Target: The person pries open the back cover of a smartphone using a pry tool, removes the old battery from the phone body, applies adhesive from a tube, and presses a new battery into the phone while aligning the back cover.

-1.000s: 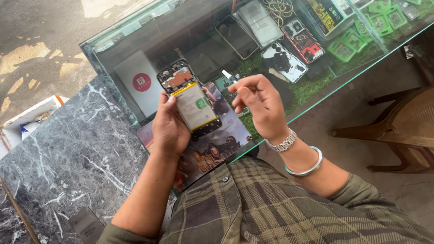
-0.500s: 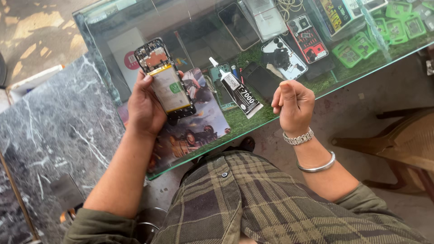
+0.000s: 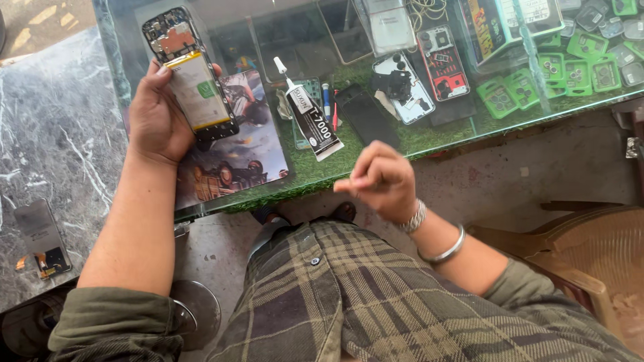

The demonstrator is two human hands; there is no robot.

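The left hand (image 3: 157,121) grasps an opened phone (image 3: 191,74) in the upper left of the frame, fingers wrapped behind it and the thumb along its near edge; the back cover is off, showing a pale battery and the board above it. The phone is held above the glass tabletop (image 3: 469,127), tilted with its top end toward the upper edge of the frame. The right hand (image 3: 379,181) hangs at centre frame, off the tabletop, fingers curled in and pinched together; whether it holds any small part cannot be told. A glue tube (image 3: 310,115), white with a black label and a fine nozzle, lies on the glass between the two hands, near the phone but apart from it, nozzle pointing to the upper left. A printed mat (image 3: 231,157) lies below the phone. Loose phone backs and green packets sit under the glass to the upper right. Judgement: the exposed battery and board call for a steady grip by the frame edges only, with no thumb pressure on the battery face. Any work with the tube wants the phone laid flat on the mat first.
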